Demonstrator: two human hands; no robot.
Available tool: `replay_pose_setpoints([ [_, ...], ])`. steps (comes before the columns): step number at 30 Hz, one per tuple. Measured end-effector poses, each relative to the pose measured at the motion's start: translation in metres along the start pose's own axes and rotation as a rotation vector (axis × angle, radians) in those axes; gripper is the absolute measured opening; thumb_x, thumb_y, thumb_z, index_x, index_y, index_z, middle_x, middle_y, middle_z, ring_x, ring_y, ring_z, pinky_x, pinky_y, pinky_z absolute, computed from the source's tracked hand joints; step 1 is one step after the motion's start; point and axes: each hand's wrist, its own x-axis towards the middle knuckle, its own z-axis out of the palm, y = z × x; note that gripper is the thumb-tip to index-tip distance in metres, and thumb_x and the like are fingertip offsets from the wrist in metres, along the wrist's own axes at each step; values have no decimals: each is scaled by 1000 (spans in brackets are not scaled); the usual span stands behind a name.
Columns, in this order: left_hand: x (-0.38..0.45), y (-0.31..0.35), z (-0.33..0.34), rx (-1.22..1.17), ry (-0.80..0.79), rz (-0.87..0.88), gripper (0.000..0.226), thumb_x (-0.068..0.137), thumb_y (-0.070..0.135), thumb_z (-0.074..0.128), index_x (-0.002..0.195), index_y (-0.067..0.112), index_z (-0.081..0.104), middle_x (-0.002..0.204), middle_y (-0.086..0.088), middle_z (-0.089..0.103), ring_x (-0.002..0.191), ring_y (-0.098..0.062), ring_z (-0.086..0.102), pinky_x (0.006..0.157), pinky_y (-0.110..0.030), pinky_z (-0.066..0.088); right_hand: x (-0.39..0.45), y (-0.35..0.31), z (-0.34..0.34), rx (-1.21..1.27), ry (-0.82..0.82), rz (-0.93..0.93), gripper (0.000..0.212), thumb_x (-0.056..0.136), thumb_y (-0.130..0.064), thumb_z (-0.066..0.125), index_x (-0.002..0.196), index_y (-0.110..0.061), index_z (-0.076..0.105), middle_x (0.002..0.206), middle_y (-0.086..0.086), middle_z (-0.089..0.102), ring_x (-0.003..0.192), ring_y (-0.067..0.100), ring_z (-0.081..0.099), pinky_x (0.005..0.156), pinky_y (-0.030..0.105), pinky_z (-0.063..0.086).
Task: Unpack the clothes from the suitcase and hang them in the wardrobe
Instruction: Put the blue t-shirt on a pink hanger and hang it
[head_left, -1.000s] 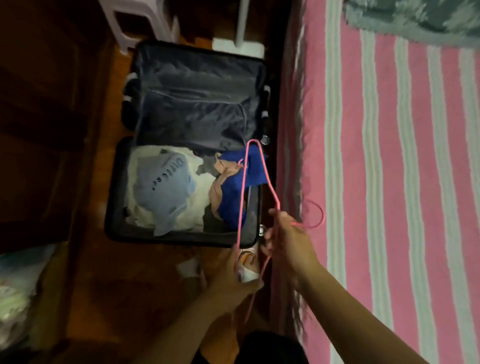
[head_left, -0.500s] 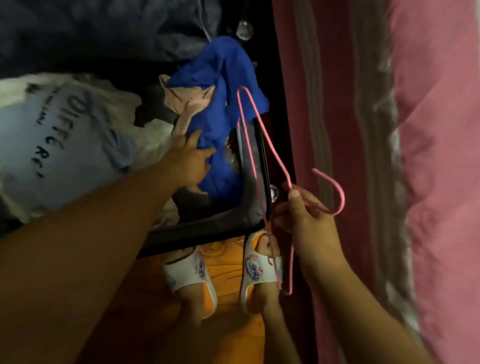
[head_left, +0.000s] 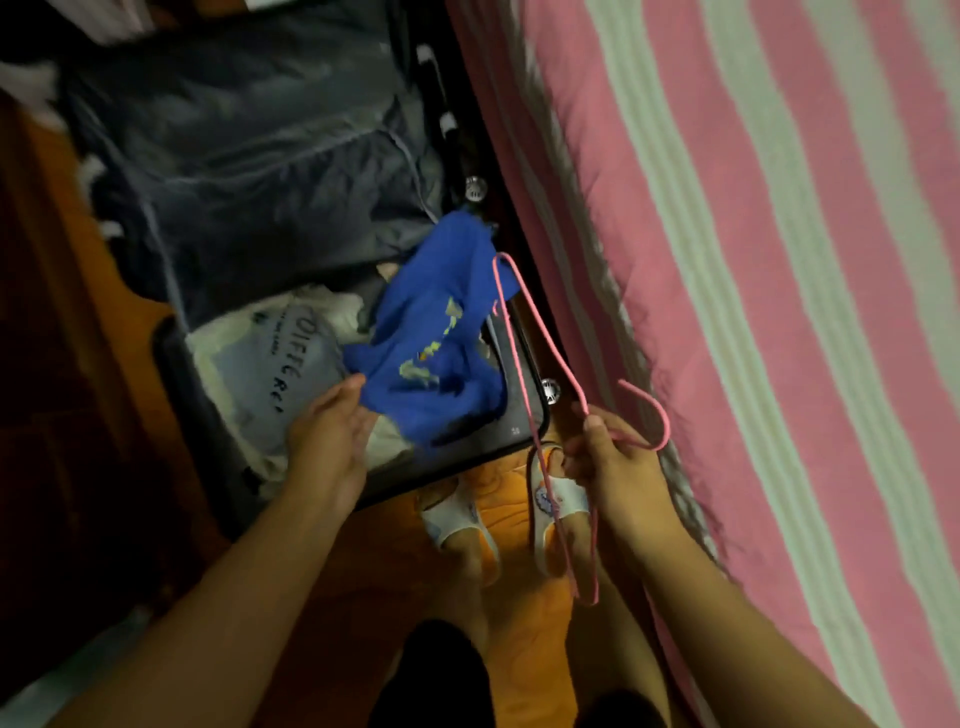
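suitcase (head_left: 171, 374) lies open on the floor beside the bed (head_left: 753, 260), its dark lined lid half (head_left: 249, 156) spread flat toward the top of the view and the packed half nearer the person. left hand (head_left: 327, 441) holds a blue garment (head_left: 436, 343) by its lower edge, thumb on top and fingers under the cloth; the garment is lifted and bunched above the packed half, its far end reaching the suitcase's right rim, with pale yellowish print showing on its front. under and left of it lies a pale folded garment (head_left: 270, 364) with dark lettering, resting in the suitcase on other light clothes. right hand (head_left: 613, 462) grips a pink wire hanger (head_left: 524, 332) near its neck, fingers curled round the wire; the hook curves out to the right of the hand toward the bed's edge, one shoulder of the hanger points up past the blue garment, and the other end hangs down over the person's right foot. both feet wear white sandals (head_left: 457, 519) and stand on an orange mat (head_left: 519, 597) between suitcase and bed. the bed carries a pink cover with pale stripes. the picture is dim and a little blurred, so finer detail of the clothes cannot be told
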Motion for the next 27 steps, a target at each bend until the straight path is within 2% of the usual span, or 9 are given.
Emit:
replay_pose_setpoints([
  [2, -51, 44, -2, 15, -20, 83, 11, 99, 5, 60, 98, 12, 68, 69, 5, 70, 63, -5, 64, 71, -21, 56, -29, -28, -23, -10, -4, -33, 22, 105, -25, 48, 103, -25, 69, 75, 2, 67, 61, 9, 59, 61, 24, 51],
  [5, -124, 102, -2, 200, -129, 209, 24, 95, -5, 60, 89, 17, 69, 68, 5, 69, 67, -15, 57, 58, -23, 47, -76, -66, -60, -40, -7, -78, 24, 106, -26, 46, 107, -11, 65, 73, 3, 64, 55, 8, 56, 55, 26, 48],
  [9, -232, 165, -1, 352, -260, 443, 30, 97, -8, 54, 87, 16, 68, 89, 1, 72, 91, -21, 67, 77, -33, 55, -134, -114, -113, -11, 0, -148, 23, 106, -24, 45, 100, -13, 65, 74, 8, 63, 54, 14, 53, 50, 25, 42],
  [14, -356, 235, 19, 493, -342, 781, 33, 73, 6, 50, 67, 28, 73, 72, 12, 67, 71, -5, 60, 68, -24, 46, -167, -153, -183, 47, -75, -254, 31, 105, -28, 47, 104, -5, 67, 94, 3, 67, 56, 13, 42, 60, 32, 33],
  [17, -434, 272, 51, 593, -488, 921, 31, 71, 4, 51, 66, 25, 74, 70, 12, 69, 70, -4, 59, 69, -19, 43, -187, -193, -220, 24, -164, -400, 25, 105, -23, 47, 122, -31, 63, 82, -12, 67, 57, 16, 36, 59, 34, 33],
  [20, -517, 300, 77, 743, -694, 1021, 26, 79, -4, 56, 76, 17, 72, 63, 12, 65, 56, 2, 52, 55, -10, 37, -217, -251, -242, 107, -293, -549, 40, 100, -6, 53, 130, -31, 62, 91, -10, 70, 55, 11, 43, 53, 31, 40],
  [23, -580, 316, 86, 868, -869, 1094, 34, 88, -18, 55, 81, 12, 70, 70, 12, 68, 63, 2, 58, 59, -8, 42, -259, -301, -248, 140, -491, -746, 61, 88, 8, 65, 135, -31, 57, 110, -14, 71, 75, -2, 60, 51, 23, 45],
  [25, -608, 320, 91, 920, -946, 1135, 43, 90, -20, 54, 79, 18, 71, 74, 12, 69, 68, 2, 58, 63, -9, 43, -282, -318, -246, 131, -599, -811, 51, 85, 8, 69, 122, -26, 62, 96, -24, 70, 74, -5, 60, 47, 23, 44],
  [27, -631, 320, 96, 944, -977, 1179, 40, 91, -17, 57, 79, 20, 70, 77, 11, 68, 73, -1, 57, 67, -11, 42, -293, -324, -251, 78, -644, -851, 23, 90, 0, 66, 101, -20, 63, 78, -17, 65, 63, 4, 54, 48, 28, 39],
])
